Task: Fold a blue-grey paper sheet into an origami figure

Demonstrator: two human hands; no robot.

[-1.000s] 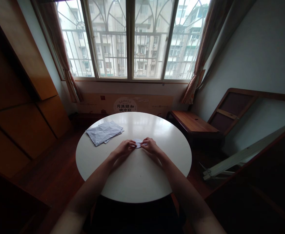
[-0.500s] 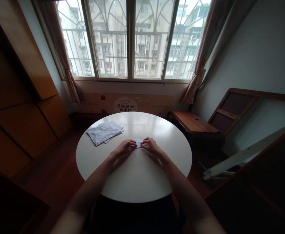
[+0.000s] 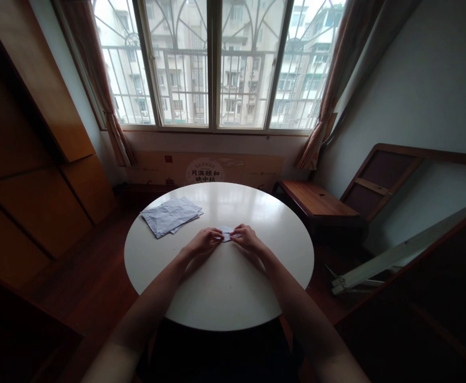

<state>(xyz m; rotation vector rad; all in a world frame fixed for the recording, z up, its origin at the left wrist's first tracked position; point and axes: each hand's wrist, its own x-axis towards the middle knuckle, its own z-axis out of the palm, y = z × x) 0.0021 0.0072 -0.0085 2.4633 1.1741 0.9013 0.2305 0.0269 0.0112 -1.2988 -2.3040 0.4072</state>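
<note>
A small folded piece of white paper (image 3: 227,233) lies on the round white table (image 3: 217,287), just past its middle. My left hand (image 3: 205,241) pinches its left side with curled fingers. My right hand (image 3: 246,238) pinches its right side the same way. Both hands rest on the tabletop, and most of the paper is hidden under the fingers.
A loose stack of creased white sheets (image 3: 169,215) lies at the table's far left. A low wooden bench (image 3: 315,199) stands to the right, with a framed board (image 3: 380,178) and a long plank (image 3: 400,255) leaning on the wall. Wooden cabinets (image 3: 37,175) fill the left side.
</note>
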